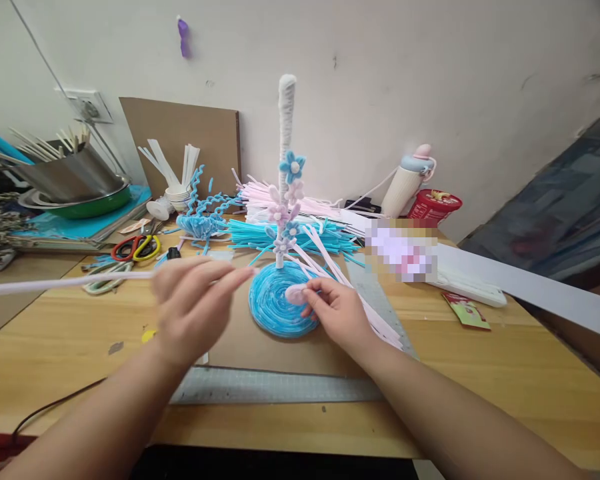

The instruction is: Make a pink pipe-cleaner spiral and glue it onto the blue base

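Observation:
Between thumb and fingers, my right hand (337,310) pinches a small pale pink looped piece of pipe cleaner (296,294). My left hand (193,300), slightly blurred, is closed on a long pale pink pipe cleaner (105,278) that trails off to the left. Behind both hands stands an upright stem wrapped in white (287,120), with blue and pink fuzzy flowers (293,167) on its lower half. Its foot is a round base of coiled blue pipe cleaner (267,310), partly covered by my right hand.
Bundles of blue pipe cleaners (250,235) and pink pipe cleaners (320,205) lie behind the stem. Scissors (136,248) rest at left, near a metal bowl of sticks (75,177). A bottle (403,187) and a red tub (433,205) stand back right. Cardboard (245,350) lies under the base.

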### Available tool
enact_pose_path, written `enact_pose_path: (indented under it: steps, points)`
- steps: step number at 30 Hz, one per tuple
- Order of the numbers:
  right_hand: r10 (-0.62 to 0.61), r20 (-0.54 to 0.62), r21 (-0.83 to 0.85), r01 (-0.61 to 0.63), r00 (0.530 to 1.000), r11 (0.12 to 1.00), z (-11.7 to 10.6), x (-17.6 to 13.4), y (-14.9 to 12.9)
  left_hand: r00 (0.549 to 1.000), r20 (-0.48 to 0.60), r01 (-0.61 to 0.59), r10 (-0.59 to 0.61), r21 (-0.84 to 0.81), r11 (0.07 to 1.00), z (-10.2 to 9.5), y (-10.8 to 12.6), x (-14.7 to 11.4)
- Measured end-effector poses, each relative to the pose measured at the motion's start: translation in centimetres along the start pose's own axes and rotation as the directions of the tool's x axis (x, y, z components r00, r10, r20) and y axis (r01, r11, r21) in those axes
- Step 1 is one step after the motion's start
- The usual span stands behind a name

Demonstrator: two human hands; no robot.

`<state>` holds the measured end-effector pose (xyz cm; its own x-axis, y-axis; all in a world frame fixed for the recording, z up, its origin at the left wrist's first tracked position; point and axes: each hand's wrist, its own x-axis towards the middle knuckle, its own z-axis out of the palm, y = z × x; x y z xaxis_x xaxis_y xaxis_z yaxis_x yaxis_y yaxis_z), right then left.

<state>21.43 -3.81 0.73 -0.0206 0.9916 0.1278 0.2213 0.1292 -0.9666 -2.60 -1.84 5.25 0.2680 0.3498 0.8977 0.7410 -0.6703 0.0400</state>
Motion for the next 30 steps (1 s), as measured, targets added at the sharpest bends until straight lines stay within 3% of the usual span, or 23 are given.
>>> enact_pose_path:
  steps: [1,3,5,8,11,13,15,18,20,22,24,26,28,30]
  points:
    - [0.005,-0.080,0.052,0.000,0.997,0.999,-0.2,0.2,0.0,0.994,0.095,-0.057,0.058,-0.019,0.998,1.5,1.0,0.0]
    - [0.003,-0.203,0.143,0.027,0.979,0.989,-0.6,0.6,-0.1,0.955,0.292,-0.022,0.053,-0.107,0.994,4.7,2.5,-0.1]
    - [-0.013,-0.261,0.184,0.063,0.965,0.981,-1.0,0.8,-0.1,0.880,0.465,0.003,0.098,-0.211,0.977,7.2,3.2,-0.2]
    - [-0.029,-0.265,0.187,0.081,0.964,0.979,-1.3,1.0,-0.1,0.796,0.580,0.013,0.174,-0.303,0.953,8.4,3.3,-0.1]
    - [-0.030,-0.220,0.165,0.068,0.975,0.984,-1.1,0.9,-0.1,0.815,0.567,0.048,0.116,-0.266,0.963,6.0,2.7,0.3]
    - [-0.058,-0.171,0.136,0.082,0.984,0.987,-0.9,0.5,-0.3,0.852,0.520,0.145,-0.057,-0.130,0.981,2.9,1.9,0.0]
    - [-0.145,-0.110,0.085,0.155,0.983,0.984,-0.8,-0.1,-0.5,0.836,0.479,0.260,-0.267,0.081,0.962,-0.3,0.6,-1.2]
    - [-0.363,0.004,-0.018,0.363,0.932,0.932,-0.7,-1.1,-1.0,0.687,0.528,0.255,-0.499,0.468,0.846,-3.8,-1.6,-4.4]
    - [-0.525,0.073,-0.069,0.530,0.848,0.846,-0.7,-1.7,-1.3,0.565,0.633,0.224,-0.529,0.499,0.837,-4.7,-2.7,-6.6]
    - [-0.663,0.115,-0.099,0.673,0.739,0.733,-0.7,-2.2,-1.6,0.525,0.658,0.204,-0.540,0.519,0.830,-4.7,-3.3,-8.2]
    - [-0.752,0.143,-0.125,0.766,0.643,0.631,-0.8,-2.5,-1.7,0.548,0.651,0.217,-0.525,0.496,0.841,-4.4,-3.7,-9.1]
    - [-0.795,0.161,-0.155,0.810,0.585,0.565,-0.9,-2.7,-1.9,0.596,0.625,0.266,-0.503,0.438,0.859,-4.3,-3.7,-9.1]
    - [-0.803,0.172,-0.173,0.820,0.571,0.546,-0.9,-2.7,-2.0,0.626,0.579,0.366,-0.522,0.373,0.852,-4.7,-3.3,-8.5]
    - [-0.777,0.170,-0.166,0.795,0.606,0.584,-0.9,-2.6,-2.0,0.605,0.526,0.522,-0.598,0.305,0.797,-5.5,-2.4,-7.6]
